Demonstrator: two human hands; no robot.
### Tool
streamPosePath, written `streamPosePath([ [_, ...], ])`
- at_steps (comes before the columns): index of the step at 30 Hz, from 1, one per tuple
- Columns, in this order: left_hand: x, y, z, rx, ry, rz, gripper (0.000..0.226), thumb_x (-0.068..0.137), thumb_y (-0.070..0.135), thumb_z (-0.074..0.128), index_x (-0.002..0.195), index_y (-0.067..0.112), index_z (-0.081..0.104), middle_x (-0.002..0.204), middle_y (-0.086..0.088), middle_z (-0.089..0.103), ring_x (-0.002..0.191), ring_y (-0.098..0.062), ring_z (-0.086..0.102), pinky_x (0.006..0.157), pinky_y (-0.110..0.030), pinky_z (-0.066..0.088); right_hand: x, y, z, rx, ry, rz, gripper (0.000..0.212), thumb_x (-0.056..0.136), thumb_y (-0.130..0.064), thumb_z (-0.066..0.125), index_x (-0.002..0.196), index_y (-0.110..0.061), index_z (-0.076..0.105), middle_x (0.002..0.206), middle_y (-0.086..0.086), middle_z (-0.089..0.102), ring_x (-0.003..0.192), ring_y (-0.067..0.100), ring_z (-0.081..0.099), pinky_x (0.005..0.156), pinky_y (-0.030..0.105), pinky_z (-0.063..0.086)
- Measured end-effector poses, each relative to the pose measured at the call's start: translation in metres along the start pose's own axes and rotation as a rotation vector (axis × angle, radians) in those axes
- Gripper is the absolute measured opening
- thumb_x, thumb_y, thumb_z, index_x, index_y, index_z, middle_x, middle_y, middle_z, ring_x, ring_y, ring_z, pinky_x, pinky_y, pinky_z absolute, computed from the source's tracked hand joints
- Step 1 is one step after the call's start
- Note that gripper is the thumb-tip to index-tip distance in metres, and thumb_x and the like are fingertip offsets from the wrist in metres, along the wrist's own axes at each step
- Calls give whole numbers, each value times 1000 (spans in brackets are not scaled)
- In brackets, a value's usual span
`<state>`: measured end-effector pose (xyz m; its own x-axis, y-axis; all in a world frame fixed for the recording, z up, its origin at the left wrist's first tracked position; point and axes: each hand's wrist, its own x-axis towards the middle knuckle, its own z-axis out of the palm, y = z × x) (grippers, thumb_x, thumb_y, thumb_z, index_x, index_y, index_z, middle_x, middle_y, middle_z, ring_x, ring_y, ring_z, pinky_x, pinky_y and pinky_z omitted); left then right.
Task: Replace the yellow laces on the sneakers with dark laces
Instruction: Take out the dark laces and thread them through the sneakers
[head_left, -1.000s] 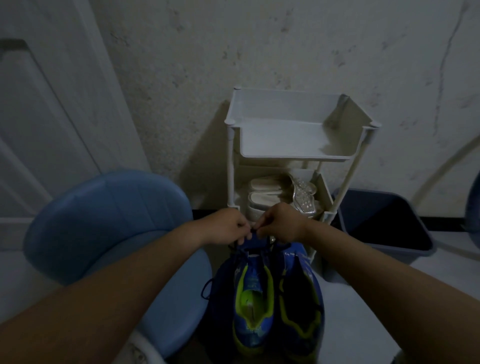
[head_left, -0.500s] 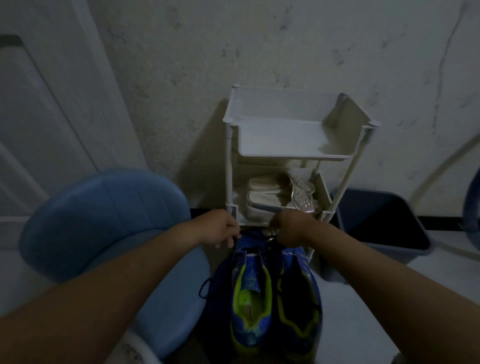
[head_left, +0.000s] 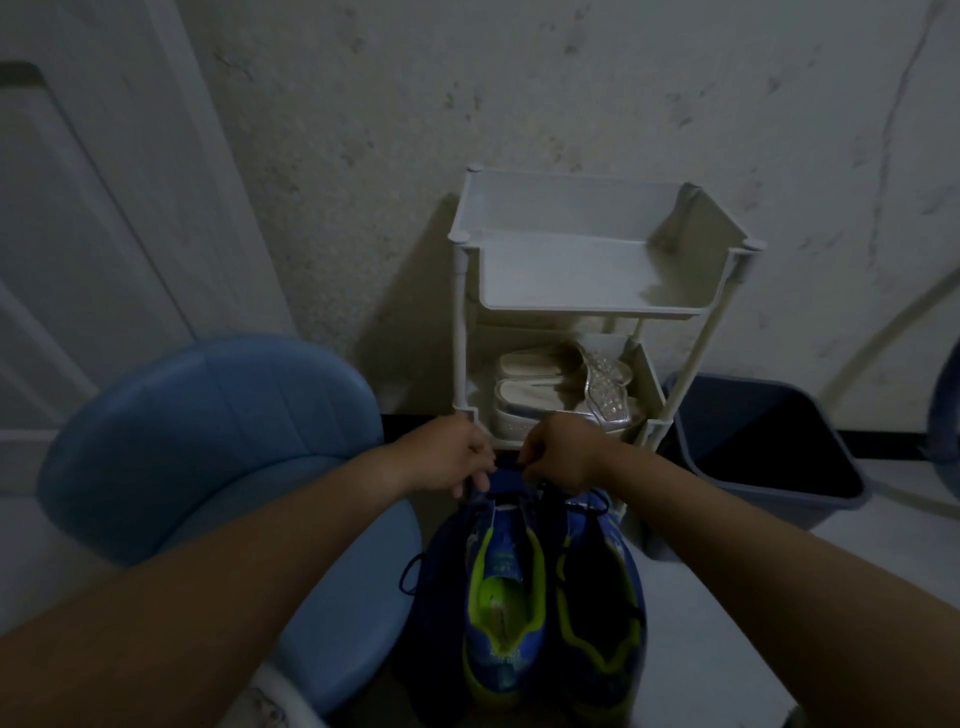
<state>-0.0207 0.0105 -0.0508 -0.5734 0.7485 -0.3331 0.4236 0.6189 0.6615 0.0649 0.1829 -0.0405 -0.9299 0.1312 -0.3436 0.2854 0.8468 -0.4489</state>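
Now, in the head view, my left hand (head_left: 451, 457) and right hand (head_left: 562, 456) have drawn close again over the far end of the left sneaker (head_left: 503, 597), after parting half a second ago. Both have their fingers curled, pinching the dark lace (head_left: 506, 468) stretched between them. The right sneaker (head_left: 598, 613) lies against its mate, between the blue chair (head_left: 208, 441) and the white rack (head_left: 597, 306). No yellow lace shows, so I judge I am tightening the new lace, late in the job.
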Motion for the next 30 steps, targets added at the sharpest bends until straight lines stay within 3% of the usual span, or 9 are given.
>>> streamPosePath([
  [3, 1, 2, 2, 28, 70, -24, 21, 95, 28, 60, 89, 12, 72, 79, 5, 75, 53, -14, 66, 58, -22, 48, 2, 0, 7, -36, -26, -34, 21, 85, -25, 70, 105, -19, 73, 94, 2, 72, 76, 16, 68, 71, 29, 58],
  [6, 2, 6, 5, 43, 116, -23, 23, 93, 32, 63, 80, 14, 71, 73, 3, 74, 51, -13, 65, 58, -22, 49, 3, -2, 12, 78, 16, -113, 27, 85, -26, 70, 112, -21, 69, 98, -4, 71, 77, 7, 64, 68, 21, 51],
  [10, 2, 7, 8, 5, 176, 6, 25, 94, 32, 63, 69, 28, 66, 69, 3, 74, 53, -17, 67, 64, -30, 58, 8, 0, 12, 131, 98, -101, 12, 80, -23, 77, 91, -26, 70, 84, -6, 69, 79, 16, 68, 67, 27, 55],
  [14, 2, 5, 12, -119, 145, -54, 22, 96, 30, 59, 76, 25, 66, 75, 0, 75, 57, -21, 67, 52, -22, 51, 11, 2, 14, 182, 150, -59, 12, 80, -24, 77, 87, -28, 67, 87, -4, 70, 77, 16, 68, 56, 24, 51],
  [17, 5, 3, 16, -153, 145, -121, 21, 100, 26, 52, 91, 16, 68, 83, -2, 75, 55, -17, 64, 45, -18, 44, 13, 6, 18, 133, 213, -52, 11, 83, -27, 74, 92, -24, 70, 89, -6, 69, 83, 12, 64, 68, 22, 46],
  [21, 7, -2, 23, -156, 151, -222, 20, 99, 23, 50, 96, 13, 67, 88, -4, 73, 62, -17, 64, 57, -30, 55, 14, 10, 23, -31, 179, -26, 12, 85, -27, 66, 94, -25, 74, 100, -4, 72, 92, 13, 65, 76, 24, 50],
  [23, 7, -4, 30, -116, 95, -295, 23, 93, 27, 58, 93, 7, 69, 89, -10, 73, 64, -18, 65, 62, -33, 59, 14, 12, 26, -86, 147, -2, 18, 85, -27, 64, 100, -26, 75, 109, -4, 71, 100, 14, 64, 78, 23, 47],
  [26, 3, -4, 41, -80, -5, -401, 42, 77, 43, 76, 93, 4, 68, 88, -12, 72, 68, -20, 69, 57, -29, 59, 16, 14, 32, -118, 125, -2, 19, 86, -30, 66, 102, -27, 75, 112, -4, 70, 104, 14, 63, 81, 24, 46],
  [30, 5, -1, 48, -165, -26, -486, 33, 79, 22, 78, 99, -2, 66, 88, -16, 69, 74, -23, 70, 66, -37, 62, 14, 12, 38, -111, 122, -2, 17, 83, -34, 70, 96, -26, 77, 101, -1, 73, 97, 16, 66, 80, 26, 51],
])
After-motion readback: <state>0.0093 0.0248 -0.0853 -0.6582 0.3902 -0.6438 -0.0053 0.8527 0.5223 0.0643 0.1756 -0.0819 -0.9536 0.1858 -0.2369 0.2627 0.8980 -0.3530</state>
